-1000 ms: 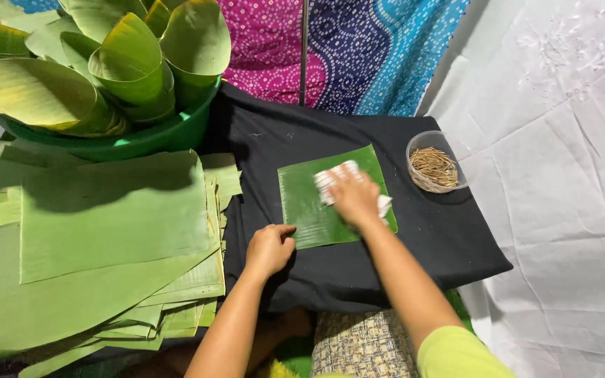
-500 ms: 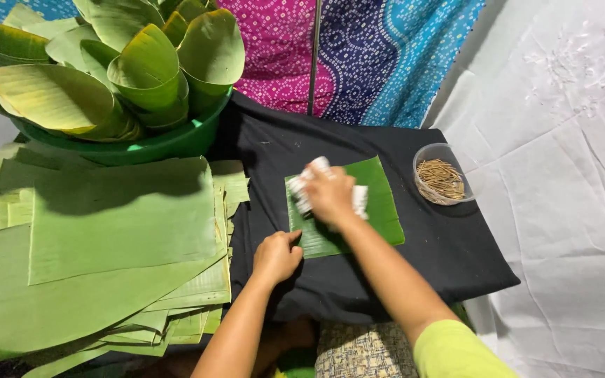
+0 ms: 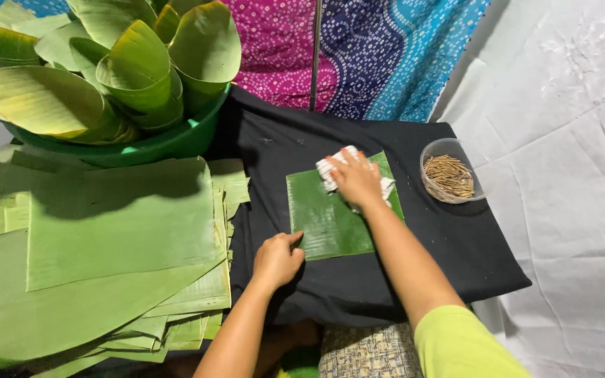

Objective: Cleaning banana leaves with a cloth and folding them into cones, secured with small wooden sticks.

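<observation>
Right hand (image 3: 356, 178) grips white cloth (image 3: 330, 168), pressing on green leaf piece (image 3: 330, 217). Left hand (image 3: 276, 259), fingers curled, pins corner. Hard rubbing may tear leaf along grain.

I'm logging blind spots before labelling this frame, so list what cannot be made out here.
- Head view: the white cloth is mostly covered by the right hand.
- The thin brown sticks in the clear round bowl are too small to identify.
- The green plastic tub interior is hidden by rolled leaves.
- The flat leaf stack is cut off by the left edge.
</observation>
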